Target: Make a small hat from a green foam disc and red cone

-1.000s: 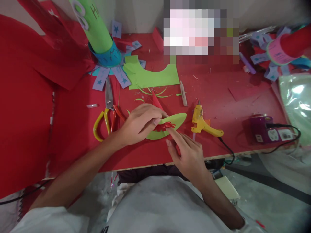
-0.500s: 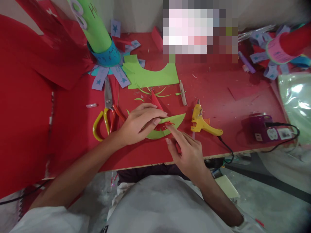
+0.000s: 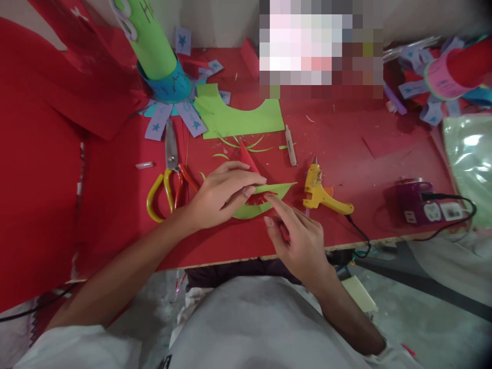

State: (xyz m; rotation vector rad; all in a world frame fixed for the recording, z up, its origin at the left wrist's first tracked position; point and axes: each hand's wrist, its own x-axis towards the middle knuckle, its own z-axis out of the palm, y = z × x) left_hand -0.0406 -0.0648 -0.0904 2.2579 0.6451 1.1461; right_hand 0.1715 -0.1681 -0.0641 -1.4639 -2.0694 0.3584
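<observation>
My left hand (image 3: pixel 226 195) is closed on a green paper piece (image 3: pixel 249 210) near the front of the red table, thumb and fingers at its upper left edge. A small fringed red paper piece (image 3: pixel 258 199) lies against the green paper. My right hand (image 3: pixel 298 236) touches this red piece with its index fingertip; its thumb is apart from that finger. Behind my left hand, a pointed red paper (image 3: pixel 249 158) sticks up. A yellow glue gun (image 3: pixel 321 192) lies right of the hands, and scissors (image 3: pixel 171 154) with yellow handles lie to the left.
A green paper offcut (image 3: pixel 246 120), thin green strips and a marker (image 3: pixel 291 146) lie behind the hands. A green tube (image 3: pixel 154 46) stands back left. On the right are a purple power box (image 3: pixel 417 205), its cable and a pink-banded tube (image 3: pixel 442 79).
The green paper's right tip has shifted slightly right and narrowed in view. My right hand has moved slightly right, its index finger still at the red piece. My left hand keeps its hold.
</observation>
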